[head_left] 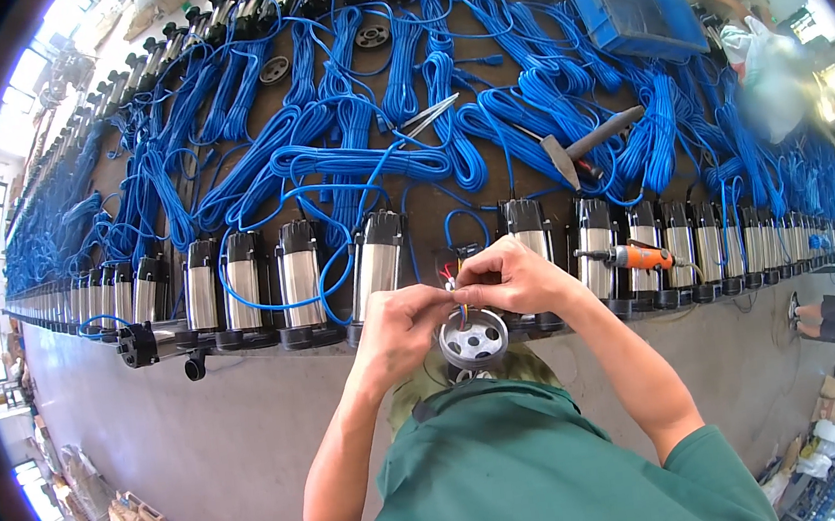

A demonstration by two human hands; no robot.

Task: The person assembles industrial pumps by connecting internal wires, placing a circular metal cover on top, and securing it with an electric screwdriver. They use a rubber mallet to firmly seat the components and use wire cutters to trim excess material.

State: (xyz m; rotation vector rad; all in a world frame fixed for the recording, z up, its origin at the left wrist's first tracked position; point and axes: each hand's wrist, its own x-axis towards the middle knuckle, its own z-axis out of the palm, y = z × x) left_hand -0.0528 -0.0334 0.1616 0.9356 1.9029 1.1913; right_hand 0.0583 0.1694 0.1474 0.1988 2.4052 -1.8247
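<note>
My left hand (402, 324) and my right hand (520, 276) meet at the table's near edge, fingertips pinched together. Between them are thin coloured wires (462, 314), some red, some blue. The very tips of the fingers hide where the wires meet. Just below the hands is a round grey metal end piece (474, 341) with holes in its face, close against my body; the wires run up from it. A silver motor cylinder (378, 259) with a black top stands left of my hands, and another cylinder (525, 225) stands behind my right hand.
Silver cylinders line both table edges. Bundles of blue cable (358, 161) cover the middle. A hammer (560, 158), tweezers (432, 114) and an orange power tool (641, 257) lie to the right and ahead. A blue crate (637, 8) is at far right; other people stand beyond.
</note>
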